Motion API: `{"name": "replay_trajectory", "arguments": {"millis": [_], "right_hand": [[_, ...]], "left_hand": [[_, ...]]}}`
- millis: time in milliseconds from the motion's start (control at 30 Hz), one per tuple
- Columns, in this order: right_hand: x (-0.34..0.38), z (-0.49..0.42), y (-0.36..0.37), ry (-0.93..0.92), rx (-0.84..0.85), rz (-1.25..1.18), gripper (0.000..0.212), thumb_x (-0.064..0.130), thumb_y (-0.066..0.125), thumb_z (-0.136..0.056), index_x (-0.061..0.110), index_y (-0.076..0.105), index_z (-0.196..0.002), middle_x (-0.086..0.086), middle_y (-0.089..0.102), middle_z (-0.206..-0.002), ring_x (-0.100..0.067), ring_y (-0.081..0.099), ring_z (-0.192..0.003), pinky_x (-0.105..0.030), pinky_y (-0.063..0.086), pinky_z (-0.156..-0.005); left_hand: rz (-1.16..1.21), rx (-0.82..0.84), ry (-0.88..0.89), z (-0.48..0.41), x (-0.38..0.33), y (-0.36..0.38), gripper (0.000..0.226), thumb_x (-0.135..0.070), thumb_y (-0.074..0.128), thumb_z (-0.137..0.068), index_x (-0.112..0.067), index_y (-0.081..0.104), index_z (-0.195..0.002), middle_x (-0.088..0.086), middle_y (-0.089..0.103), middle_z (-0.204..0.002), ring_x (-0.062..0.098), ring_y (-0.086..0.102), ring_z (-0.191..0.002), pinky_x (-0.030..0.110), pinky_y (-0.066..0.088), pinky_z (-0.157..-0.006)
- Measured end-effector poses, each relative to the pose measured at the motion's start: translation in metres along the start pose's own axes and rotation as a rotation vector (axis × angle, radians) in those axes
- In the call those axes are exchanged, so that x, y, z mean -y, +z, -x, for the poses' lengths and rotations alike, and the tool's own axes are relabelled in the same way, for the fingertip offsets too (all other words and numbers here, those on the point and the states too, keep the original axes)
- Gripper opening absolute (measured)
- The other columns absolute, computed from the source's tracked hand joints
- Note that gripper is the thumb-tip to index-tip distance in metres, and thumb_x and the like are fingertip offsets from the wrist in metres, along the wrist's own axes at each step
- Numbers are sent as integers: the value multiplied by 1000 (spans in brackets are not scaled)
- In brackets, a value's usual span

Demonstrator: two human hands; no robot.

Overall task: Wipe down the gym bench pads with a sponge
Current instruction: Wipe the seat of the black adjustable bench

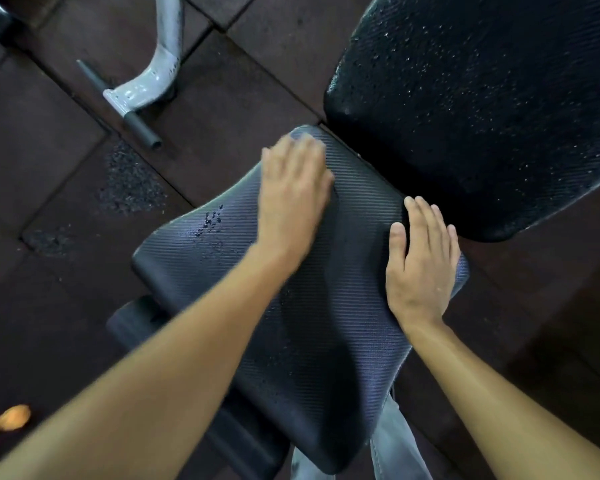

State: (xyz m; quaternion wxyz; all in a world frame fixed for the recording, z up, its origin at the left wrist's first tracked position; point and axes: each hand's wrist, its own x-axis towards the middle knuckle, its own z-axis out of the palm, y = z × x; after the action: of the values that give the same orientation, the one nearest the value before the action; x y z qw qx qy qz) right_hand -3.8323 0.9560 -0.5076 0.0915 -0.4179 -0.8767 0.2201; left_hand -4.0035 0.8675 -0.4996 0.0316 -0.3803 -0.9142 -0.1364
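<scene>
Both bare arms reach in from the bottom, and both hands are down on the seat pad (pixel 312 306), the ribbed black cushion lying slantwise across the middle of the view. The left hand (pixel 291 192) lies palm down at the pad's far corner, just short of the gap to the back pad (pixel 482 109). Its fingertips are smeared with blur, so their spread cannot be told. A pale bluish smear (pixel 307 138) shows at those fingertips. Whether that is the sponge, and whether the hand grips it, cannot be told.

The right hand (pixel 420 258) rests flat on the pad's right edge. Its fingers (pixel 426 220) are straight and close together, with the thumb set a little apart, and it holds nothing.

A cluster of water droplets (pixel 210 220) sits on the seat pad's left side, just beside the left wrist. The back pad, at upper right, is speckled all over with fine drops.

On the dark rubber floor tiles (pixel 49 140), a grey metal frame leg (pixel 146 84) ends in a black crossbar (pixel 142 128), well apart from the bench. An orange object (pixel 13 419) lies at the bottom left, too blurred to name. Grey trouser fabric (pixel 395 448) shows below the seat pad.
</scene>
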Motion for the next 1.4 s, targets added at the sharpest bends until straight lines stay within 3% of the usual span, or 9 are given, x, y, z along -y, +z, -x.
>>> {"name": "replay_trajectory", "arguments": {"millis": [167, 400, 533, 633, 867, 933, 1100, 1233, 1400], "right_hand": [[-1, 0, 0, -7, 4, -4, 48, 39, 26, -107, 20, 39, -150, 3, 39, -157, -15, 26, -149, -36, 11, -122], [-1, 1, 1, -3, -10, 9, 50, 41, 25, -106, 20, 39, -150, 4, 38, -157, -13, 25, -149, -31, 7, -122], [-1, 1, 0, -12, -14, 10, 50, 40, 24, -107, 20, 40, -149, 3, 39, -156, -15, 28, -148, -36, 12, -122], [-2, 1, 0, -7, -18, -15, 47, 36, 26, -107, 20, 40, -149, 3, 40, -156, -15, 29, -147, -38, 14, -122], [-3, 1, 2, -14, -9, -1, 47, 38, 29, -107, 21, 37, -150, 3, 37, -157, -14, 26, -148, -40, 12, -123], [-2, 1, 2, -17, -13, 14, 48, 40, 30, -106, 21, 36, -151, 2, 37, -157, -16, 27, -148, -40, 13, -123], [-1, 1, 2, -29, -13, 42, 49, 40, 30, -106, 20, 35, -151, 0, 38, -156, -18, 28, -147, -42, 14, -122], [-2, 2, 1, -42, -8, 42, 50, 42, 29, -106, 20, 34, -151, 0, 37, -157, -18, 27, -147, -41, 13, -122], [-2, 1, 3, -55, -22, 80, 51, 43, 29, -106, 20, 33, -151, 0, 37, -157, -19, 28, -147, -44, 15, -122]], "left_hand": [[-19, 70, 376, 56, -27, 7, 42, -32, 47, -101, -14, 53, -139, 6, 48, -148, 32, 39, -140, 53, 33, -114], [26, 24, -84, -27, -1, 7, 41, -31, 46, -100, -11, 56, -134, 8, 49, -146, 37, 35, -140, 56, 30, -113], [-5, 18, 314, 35, -20, 6, 39, -32, 47, -99, -13, 60, -131, 5, 55, -142, 34, 42, -137, 56, 32, -112], [-19, 31, 380, 43, -14, 5, 40, -35, 44, -102, -17, 59, -134, 2, 52, -145, 31, 41, -139, 51, 34, -113], [-53, -82, -473, 74, 86, -27, 44, -34, 37, -104, -13, 50, -141, 6, 42, -152, 34, 26, -146, 53, 26, -117], [-13, -102, -568, 99, 82, -34, 44, -34, 37, -105, -13, 48, -142, 5, 40, -153, 32, 22, -147, 52, 21, -119], [-105, -82, -186, 131, 9, -24, 39, -31, 50, -102, -15, 57, -136, 2, 50, -146, 32, 37, -141, 54, 28, -116], [-156, -10, 206, 124, 50, -30, 37, -30, 48, -103, -14, 58, -135, 5, 52, -145, 33, 42, -138, 54, 38, -110], [12, -72, -541, 117, 98, -45, 47, -34, 37, -105, -11, 42, -146, 6, 34, -157, 30, 18, -149, 52, 22, -119]]}}
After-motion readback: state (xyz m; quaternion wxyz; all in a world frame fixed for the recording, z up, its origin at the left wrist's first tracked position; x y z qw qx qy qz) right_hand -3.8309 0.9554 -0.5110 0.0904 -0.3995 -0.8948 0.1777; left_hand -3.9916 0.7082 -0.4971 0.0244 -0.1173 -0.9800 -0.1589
